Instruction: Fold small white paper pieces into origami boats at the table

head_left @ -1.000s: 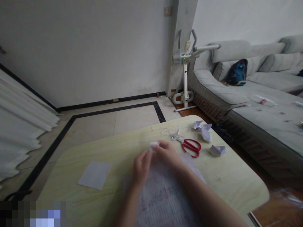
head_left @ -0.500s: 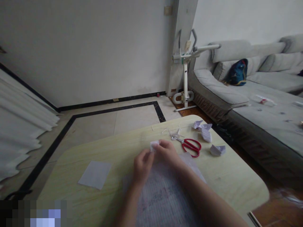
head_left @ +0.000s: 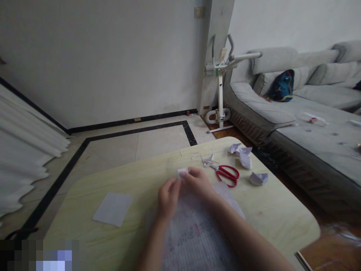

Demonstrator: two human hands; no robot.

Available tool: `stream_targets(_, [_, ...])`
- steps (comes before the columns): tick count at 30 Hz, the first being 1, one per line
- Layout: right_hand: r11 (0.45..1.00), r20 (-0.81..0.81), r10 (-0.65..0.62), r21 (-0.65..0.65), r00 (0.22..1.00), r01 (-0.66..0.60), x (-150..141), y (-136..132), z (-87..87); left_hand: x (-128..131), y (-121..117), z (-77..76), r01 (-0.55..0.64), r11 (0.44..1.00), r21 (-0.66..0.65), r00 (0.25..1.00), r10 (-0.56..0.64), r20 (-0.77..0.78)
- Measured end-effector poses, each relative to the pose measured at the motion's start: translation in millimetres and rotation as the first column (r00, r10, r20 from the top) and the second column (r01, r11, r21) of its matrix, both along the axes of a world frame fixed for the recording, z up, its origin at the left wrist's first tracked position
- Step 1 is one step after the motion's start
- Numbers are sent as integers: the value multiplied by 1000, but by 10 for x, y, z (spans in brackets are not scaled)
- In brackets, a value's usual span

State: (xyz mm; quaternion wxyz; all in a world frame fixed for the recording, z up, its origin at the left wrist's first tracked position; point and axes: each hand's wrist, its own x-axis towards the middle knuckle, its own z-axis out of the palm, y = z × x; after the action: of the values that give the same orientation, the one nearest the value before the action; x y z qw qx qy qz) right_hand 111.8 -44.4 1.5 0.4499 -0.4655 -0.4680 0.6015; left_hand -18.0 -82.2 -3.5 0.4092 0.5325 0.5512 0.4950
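Observation:
A small folded piece of white paper point(head_left: 182, 172) is pinched between my two hands, above the middle of the table. My left hand point(head_left: 168, 195) closes on its lower left side. From the right, my right hand point(head_left: 199, 183) grips it with thumb and fingers. Under my forearms lies a large lined sheet point(head_left: 194, 233) with faint writing. Red-handled scissors point(head_left: 228, 175) rest just right of my right hand, their blades by some thin paper scraps point(head_left: 209, 159). To the left, a square of white paper point(head_left: 113, 209) lies flat.
Folded paper pieces point(head_left: 243, 154) sit near the table's right edge, with another folded piece point(head_left: 258, 178) closer to me. The pale wooden table point(head_left: 282, 218) has rounded corners. Beyond it stand an exercise machine point(head_left: 220, 86) and a grey sofa point(head_left: 318, 113) with a blue bag point(head_left: 283, 86).
Both hands stay on the small folded paper, with only a slight shift to the left in view. Everything on the table keeps its place.

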Motion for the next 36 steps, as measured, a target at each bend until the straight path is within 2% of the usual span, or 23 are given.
stream_targets(5, [1000, 9, -15, 26, 1000, 15, -9, 3, -15, 8, -2, 20, 11, 1000, -10, 1000, -10, 19])
stream_targets(11, [998, 25, 29, 62, 999, -30, 3, -2, -32, 17, 3, 20, -9, 1000, -8, 1000, 9, 12])
stream_targets(17, [996, 89, -4, 95, 996, -4, -9, -6, -43, -5, 8, -2, -1, 1000, -15, 1000, 1, 11])
stream_targets(22, [994, 28, 68, 83, 997, -70, 7, -27, 3, -17, 14, -29, -7, 1000, -6, 1000, 7, 25])
stream_targets(28, [991, 81, 80, 100, 994, -88, 33, -16, -16, 3, 3, 20, -1, 1000, 6, 1000, 1, 12])
stream_targets(32, [995, 64, 54, 85, 996, -60, 8, -25, -15, 4, 4, 20, -7, 1000, 7, 999, 6, 38])
stream_targets(36, [997, -21, -32, 63, 999, 33, -2, -10, 26, -10, 14, -18, -57, 998, -8, 998, 58, 40])
